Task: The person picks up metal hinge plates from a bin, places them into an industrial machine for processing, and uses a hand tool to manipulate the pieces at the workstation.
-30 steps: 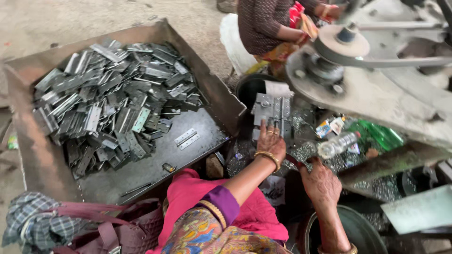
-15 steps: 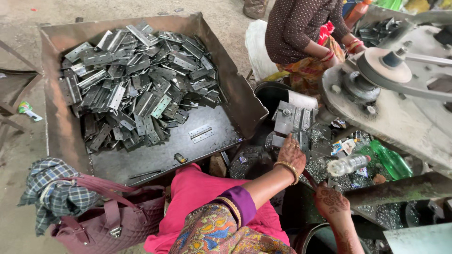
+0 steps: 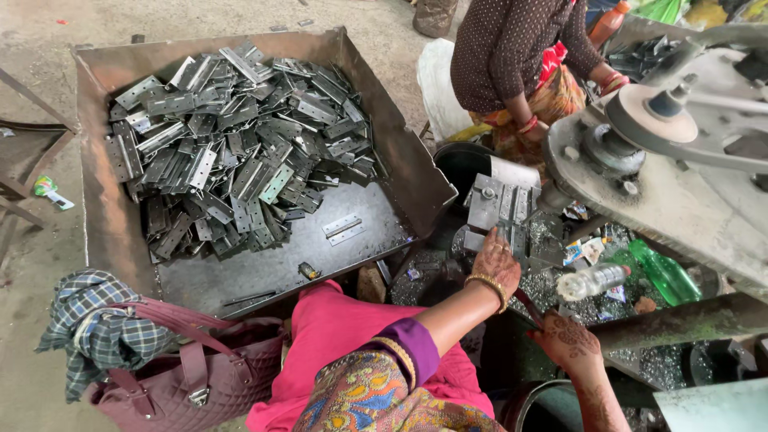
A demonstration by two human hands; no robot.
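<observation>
Your left hand rests fingers-down on the hinge plates at the press; grip uncertain. Right hand pinches a thin rod. Risk: fingers near the tooling, plates slipping.

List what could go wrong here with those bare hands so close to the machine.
The left hand rests on sharp-edged metal plates right beside the machine's exposed belt wheel; fingers or the bangle might catch. The right hand works over loose metal scrap, so cuts seem possible.
</observation>
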